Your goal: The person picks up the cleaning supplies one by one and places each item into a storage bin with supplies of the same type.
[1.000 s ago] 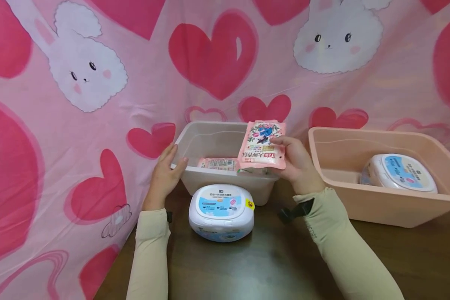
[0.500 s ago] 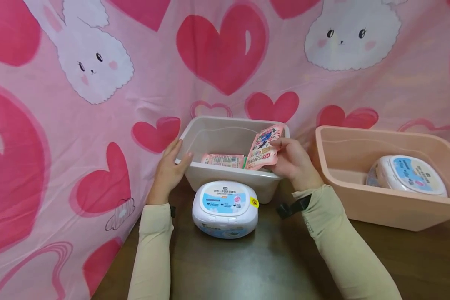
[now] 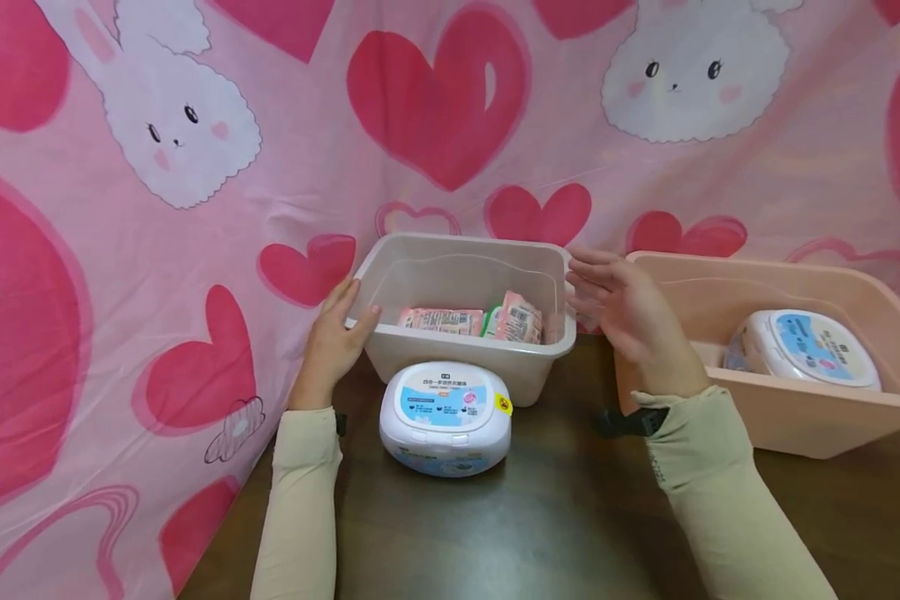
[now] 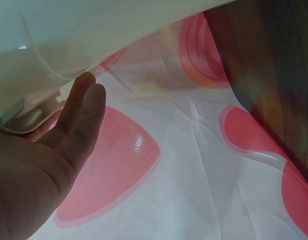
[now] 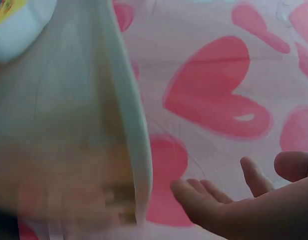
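A light grey plastic bin (image 3: 450, 279) stands on the table. My left hand (image 3: 330, 346) rests on its left end, thumb at the front corner; in the left wrist view that hand's (image 4: 56, 145) fingers lie fairly straight against the bin's outside. Beside the bin's right rim, my right hand (image 3: 637, 321) has its fingers spread and holds nothing; the right wrist view shows this hand (image 5: 233, 205) apart from the rim. Inside the bin, one pink printed packet (image 3: 442, 322) lies at the front and another pink packet (image 3: 520, 320) leans at the right, with something green between them.
A white lidded tub (image 3: 446, 421) with a blue label sits in front of the grey bin. To the right stands a peach bin (image 3: 772, 417) holding a similar white tub (image 3: 806, 350). A pink heart-and-rabbit cloth (image 3: 292, 150) hangs behind.
My right hand has lowered the pink packet into the grey bin, let it go and moved out to the right. My left hand has stayed at the bin's left end.
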A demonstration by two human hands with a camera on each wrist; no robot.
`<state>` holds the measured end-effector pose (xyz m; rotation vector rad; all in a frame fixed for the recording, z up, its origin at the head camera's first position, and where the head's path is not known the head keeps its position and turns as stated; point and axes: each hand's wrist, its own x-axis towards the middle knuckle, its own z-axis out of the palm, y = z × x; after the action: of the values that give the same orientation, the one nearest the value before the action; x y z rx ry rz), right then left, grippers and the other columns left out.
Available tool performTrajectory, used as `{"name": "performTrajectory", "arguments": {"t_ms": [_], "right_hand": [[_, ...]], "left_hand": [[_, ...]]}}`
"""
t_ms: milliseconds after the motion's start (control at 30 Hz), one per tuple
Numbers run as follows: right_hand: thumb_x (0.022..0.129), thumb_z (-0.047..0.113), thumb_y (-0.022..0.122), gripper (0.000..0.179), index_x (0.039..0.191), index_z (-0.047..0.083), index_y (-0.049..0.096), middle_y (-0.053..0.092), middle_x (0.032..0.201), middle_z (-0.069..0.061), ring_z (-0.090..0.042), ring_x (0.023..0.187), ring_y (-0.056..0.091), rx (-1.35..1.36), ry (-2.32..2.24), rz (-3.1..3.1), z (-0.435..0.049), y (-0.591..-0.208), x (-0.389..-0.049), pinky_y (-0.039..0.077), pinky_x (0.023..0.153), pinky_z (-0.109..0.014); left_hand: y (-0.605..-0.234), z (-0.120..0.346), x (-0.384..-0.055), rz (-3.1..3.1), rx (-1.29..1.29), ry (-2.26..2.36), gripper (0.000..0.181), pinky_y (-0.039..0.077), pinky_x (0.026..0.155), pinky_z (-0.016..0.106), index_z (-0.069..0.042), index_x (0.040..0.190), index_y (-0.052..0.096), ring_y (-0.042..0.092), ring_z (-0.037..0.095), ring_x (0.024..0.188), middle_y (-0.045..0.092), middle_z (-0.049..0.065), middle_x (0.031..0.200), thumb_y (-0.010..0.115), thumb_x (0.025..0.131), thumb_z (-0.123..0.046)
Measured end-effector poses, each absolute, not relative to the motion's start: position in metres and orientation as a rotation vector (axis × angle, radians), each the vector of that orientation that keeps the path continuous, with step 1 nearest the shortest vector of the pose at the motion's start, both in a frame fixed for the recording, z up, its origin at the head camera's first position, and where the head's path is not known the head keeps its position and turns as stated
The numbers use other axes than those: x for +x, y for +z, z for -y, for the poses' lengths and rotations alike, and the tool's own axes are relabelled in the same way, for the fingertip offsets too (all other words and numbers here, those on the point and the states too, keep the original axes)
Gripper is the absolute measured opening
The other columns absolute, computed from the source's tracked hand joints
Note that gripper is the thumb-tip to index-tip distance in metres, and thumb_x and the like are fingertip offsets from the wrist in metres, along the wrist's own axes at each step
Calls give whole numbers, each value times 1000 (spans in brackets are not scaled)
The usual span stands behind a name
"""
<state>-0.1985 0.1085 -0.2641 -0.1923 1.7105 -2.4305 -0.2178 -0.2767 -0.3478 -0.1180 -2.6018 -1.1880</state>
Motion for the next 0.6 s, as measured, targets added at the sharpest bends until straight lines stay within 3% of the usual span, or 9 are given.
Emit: {"name": "performTrajectory", "arguments": {"t_ms": [100, 200, 300, 400, 500, 567, 600], "right_hand": [[107, 19, 47, 26, 128, 10, 61, 58, 130, -4, -21, 120, 56, -267, -2403, -1841, -127, -269, -190, 46, 105, -33], [106, 18, 51, 28, 129, 7, 64, 63, 125, -5, -21, 114, 63, -329, -2316, -2049, -146, -272, -178, 52, 94, -26], [105, 22, 55, 34, 134, 6, 62, 63, 126, -2, -17, 112, 61, -367, -2044, -2393, -168, -273, -161, 52, 91, -21], [104, 25, 56, 40, 140, 8, 58, 61, 127, 8, -5, 111, 56, -392, -1645, -2726, -196, -278, -144, 48, 86, -13], [103, 22, 60, 42, 143, 8, 57, 59, 129, 5, 3, 109, 51, -459, -1407, -2919, -224, -288, -132, 42, 82, -6], [103, 20, 60, 42, 143, 8, 56, 59, 133, -5, -7, 116, 53, -459, -1275, -3011, -240, -293, -127, 48, 92, -22], [103, 20, 60, 42, 142, 6, 56, 58, 135, -12, -13, 120, 53, -458, -1228, -3048, -248, -296, -126, 46, 93, -19]], "left_hand": [[-348, 275, -217, 2626, -107, -1195, 77, 33, 108, 65, -18, 160, 31, 25, 35, 147, 24, 4, 165, 61, 97, -50], [-349, 274, -216, 2629, -101, -1193, 77, 33, 109, 65, -18, 160, 31, 25, 35, 148, 23, 4, 165, 61, 97, -51], [-351, 273, -216, 2624, -98, -1181, 78, 34, 108, 64, -17, 160, 32, 25, 35, 148, 24, 4, 165, 61, 97, -51], [-351, 273, -216, 2617, -102, -1169, 76, 34, 108, 64, -16, 160, 33, 26, 36, 147, 25, 5, 165, 62, 97, -49], [-351, 273, -216, 2600, -117, -1166, 74, 32, 110, 64, -14, 159, 34, 26, 36, 147, 26, 6, 165, 62, 98, -46], [-350, 273, -216, 2594, -121, -1169, 74, 30, 111, 64, -13, 159, 34, 26, 35, 148, 25, 6, 165, 61, 98, -45], [-350, 273, -216, 2589, -123, -1171, 73, 29, 111, 65, -12, 159, 35, 25, 35, 148, 26, 6, 165, 61, 98, -45]]}}
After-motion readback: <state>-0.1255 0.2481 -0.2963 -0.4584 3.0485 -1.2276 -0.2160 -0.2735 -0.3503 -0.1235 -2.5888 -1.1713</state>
